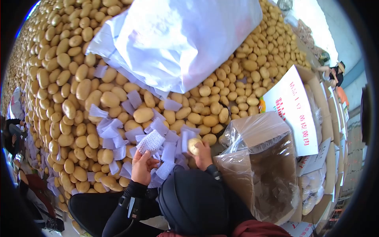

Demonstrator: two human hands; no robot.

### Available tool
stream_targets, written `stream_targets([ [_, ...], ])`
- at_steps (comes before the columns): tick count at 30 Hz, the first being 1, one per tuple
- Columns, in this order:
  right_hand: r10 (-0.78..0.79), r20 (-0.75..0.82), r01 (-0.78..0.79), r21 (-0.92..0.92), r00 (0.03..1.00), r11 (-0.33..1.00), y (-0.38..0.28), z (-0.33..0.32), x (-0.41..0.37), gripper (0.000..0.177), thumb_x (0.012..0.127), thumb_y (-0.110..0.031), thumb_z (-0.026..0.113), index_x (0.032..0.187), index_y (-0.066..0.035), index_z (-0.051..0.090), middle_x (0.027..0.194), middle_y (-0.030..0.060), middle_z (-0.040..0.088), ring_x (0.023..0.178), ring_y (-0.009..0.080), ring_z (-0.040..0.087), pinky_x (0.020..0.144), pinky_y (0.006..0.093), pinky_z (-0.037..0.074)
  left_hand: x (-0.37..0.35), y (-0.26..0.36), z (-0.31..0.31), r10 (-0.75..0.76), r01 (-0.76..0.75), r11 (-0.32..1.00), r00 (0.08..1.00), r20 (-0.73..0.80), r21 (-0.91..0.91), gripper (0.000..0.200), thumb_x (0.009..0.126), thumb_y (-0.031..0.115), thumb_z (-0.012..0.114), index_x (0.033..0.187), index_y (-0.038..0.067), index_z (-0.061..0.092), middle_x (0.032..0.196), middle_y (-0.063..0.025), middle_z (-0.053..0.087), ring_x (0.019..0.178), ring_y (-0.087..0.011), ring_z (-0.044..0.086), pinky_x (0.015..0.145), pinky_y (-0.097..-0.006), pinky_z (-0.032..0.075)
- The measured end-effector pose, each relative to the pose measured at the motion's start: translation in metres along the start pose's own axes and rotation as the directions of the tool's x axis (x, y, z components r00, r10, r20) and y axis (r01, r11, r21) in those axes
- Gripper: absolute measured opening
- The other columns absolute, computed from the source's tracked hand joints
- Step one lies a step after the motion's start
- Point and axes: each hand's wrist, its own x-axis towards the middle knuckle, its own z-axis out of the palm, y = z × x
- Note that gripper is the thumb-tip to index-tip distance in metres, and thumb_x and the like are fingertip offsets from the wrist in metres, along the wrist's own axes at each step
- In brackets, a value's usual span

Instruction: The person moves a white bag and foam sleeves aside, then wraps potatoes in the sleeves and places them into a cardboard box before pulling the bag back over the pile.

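Note:
My left hand (140,166) holds a white foam net sleeve (150,141) pinched at its lower end, lifted just above the heap. My right hand (203,155) grips a pale yellow potato (194,145) close beside the sleeve, a short gap between the two. Both hands are over the near edge of a huge potato pile (71,79). Several more pale foam sleeves (110,130) lie scattered over the potatoes around my hands. My black sleeves and a dark hood fill the bottom of the view.
A cardboard box lined with clear plastic (260,166) stands open right of my right hand. Behind it leans a white sign with red writing (292,106). A large white sack (177,39) lies on the pile. Other people are at the left edge (15,134) and far right (336,73).

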Motion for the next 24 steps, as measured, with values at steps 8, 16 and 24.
stream_targets([
  [8,0.113,0.809,0.142,-0.235,0.577,0.961,-0.258,0.076,-0.142,0.062,0.09,-0.04,0.072,0.133,0.0,0.052,0.111,0.0142,0.07,0.092,0.0256,0.07,0.072,0.0341,0.06,-0.102,0.098,0.017,0.111,-0.01,0.948,0.948,0.3,-0.319,0.026,0.099,0.018,0.056,0.122,0.009,0.05,0.092,-0.0039,0.062,0.06,-0.0195,0.058,0.058,-0.0332,0.048],
  [16,0.133,0.834,-0.126,-0.077,0.536,0.989,-0.273,0.113,-0.267,0.058,0.096,-0.057,0.045,0.128,-0.01,0.058,0.12,0.0073,0.065,0.109,0.0251,0.061,0.096,0.046,0.046,-0.195,0.13,0.042,0.16,0.155,0.924,0.673,0.722,-0.349,0.053,0.103,0.057,0.034,0.121,0.013,0.057,0.09,-0.0015,0.068,0.045,-0.0102,0.041,0.052,-0.0284,0.037],
  [24,0.029,0.688,-0.077,0.038,0.725,0.996,-0.228,0.07,-0.296,0.047,0.095,-0.047,0.056,0.125,-0.01,0.058,0.118,0.0055,0.065,0.103,0.0165,0.063,0.086,0.0381,0.054,-0.198,0.112,0.047,0.264,-0.28,0.959,0.837,0.479,-0.039,0.025,0.102,0.02,0.049,0.115,0.005,0.065,0.08,-0.0028,0.068,0.048,-0.008,0.053,0.038,-0.0236,0.038],
])
